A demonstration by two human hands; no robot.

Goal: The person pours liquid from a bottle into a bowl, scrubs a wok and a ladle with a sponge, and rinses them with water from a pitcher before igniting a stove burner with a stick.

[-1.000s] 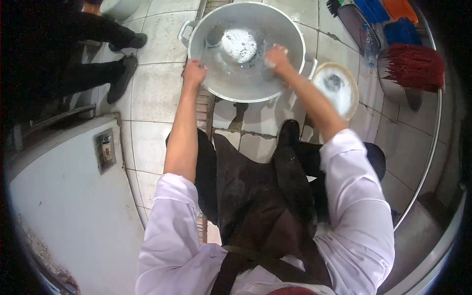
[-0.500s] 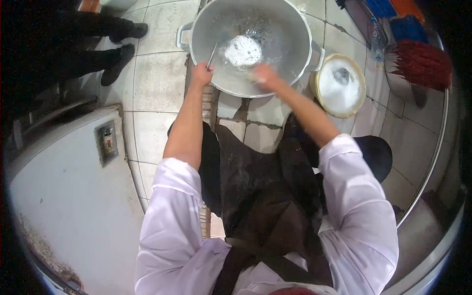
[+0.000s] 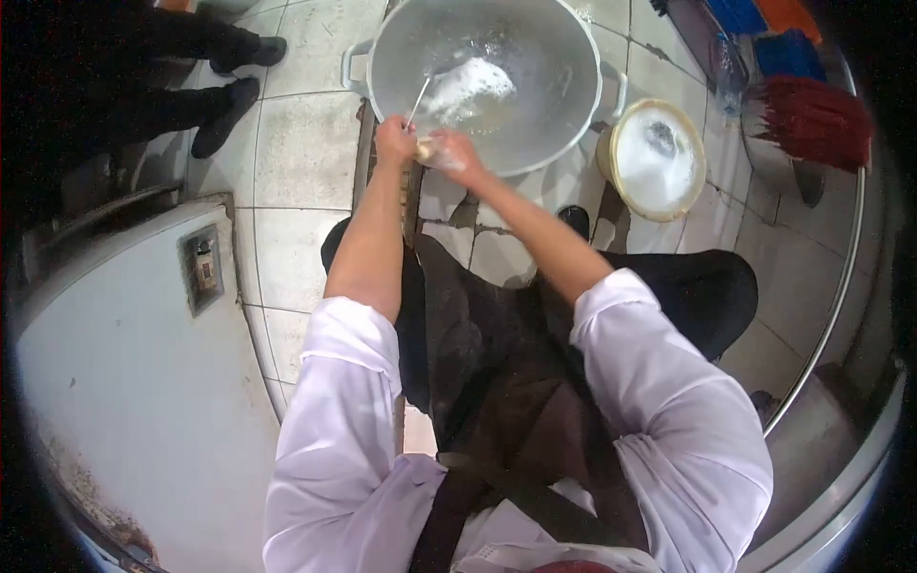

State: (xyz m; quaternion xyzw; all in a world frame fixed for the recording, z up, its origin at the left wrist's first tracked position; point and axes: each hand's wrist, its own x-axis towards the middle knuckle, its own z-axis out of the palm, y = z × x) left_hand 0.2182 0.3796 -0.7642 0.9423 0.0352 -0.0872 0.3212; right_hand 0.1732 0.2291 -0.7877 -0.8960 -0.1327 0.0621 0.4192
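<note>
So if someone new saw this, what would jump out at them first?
Probably the big metal pot at top centre, with white foam inside. At its near rim, the left hand grips a thin rod, the right hand close beside it. Next, likely the sudsy bucket right of the pot, and the red bristles farther right.

no text, label, brand, number or sign is legible. small pale fitting (image 3: 204, 270) in the recessed grey plate (image 3: 200, 304) on the white panel (image 3: 134, 382): any marking too small to read. clear plastic bottle (image 3: 729, 76): blurred. large silver-grey metal pot (image 3: 554, 86), round cream bucket (image 3: 612, 170): no readable lettering.
</note>
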